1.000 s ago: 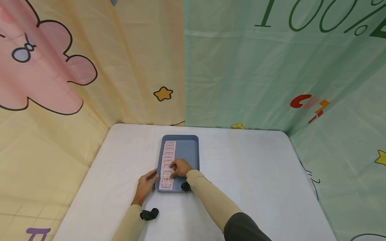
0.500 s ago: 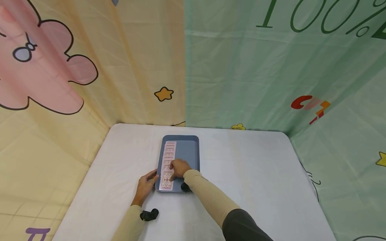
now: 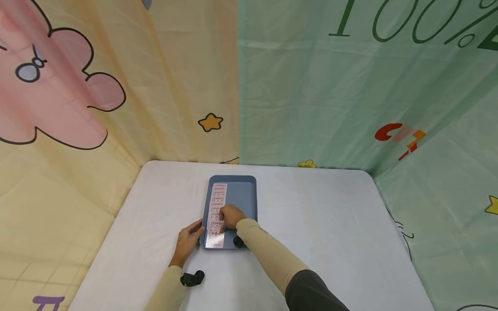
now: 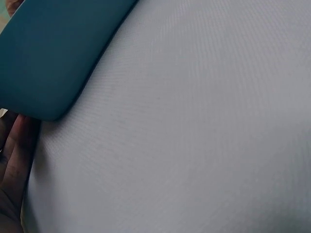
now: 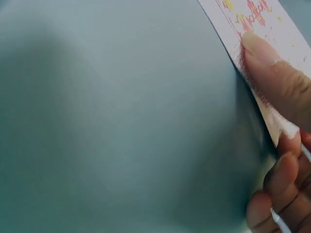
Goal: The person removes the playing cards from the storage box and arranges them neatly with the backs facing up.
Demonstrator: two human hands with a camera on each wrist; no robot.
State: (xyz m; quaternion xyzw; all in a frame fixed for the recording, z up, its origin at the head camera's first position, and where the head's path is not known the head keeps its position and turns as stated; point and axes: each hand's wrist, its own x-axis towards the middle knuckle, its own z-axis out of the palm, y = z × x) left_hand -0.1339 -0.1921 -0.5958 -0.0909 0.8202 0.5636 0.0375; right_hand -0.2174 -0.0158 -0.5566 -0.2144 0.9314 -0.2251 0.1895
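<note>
A blue-grey tray [image 3: 242, 194] lies on the white table. Along its left side runs a column of overlapping playing cards [image 3: 218, 200] with pink-red patterns. My left hand [image 3: 186, 244] holds the tray's near left edge; the left wrist view shows fingers [image 4: 18, 150] reaching under the tray's corner. Over the column, my right hand [image 3: 232, 216] pinches the edge of a playing card [image 5: 258, 13]. In the right wrist view the thumb [image 5: 274, 68] lies on the card's face, with curled fingers at its edge. The hand hides part of the column.
A white cloth [image 3: 319, 224] covers the table around the tray. Printed curtains [image 3: 295, 86] hang behind and at both sides. Each wrist carries a black camera, such as the one on the left wrist [image 3: 192, 278]. The tray's right half shows bare surface [image 3: 243, 207].
The near end of the card column now catches a bright glint. My right hand and forearm have shifted slightly left; my left hand stays at the tray's edge.
</note>
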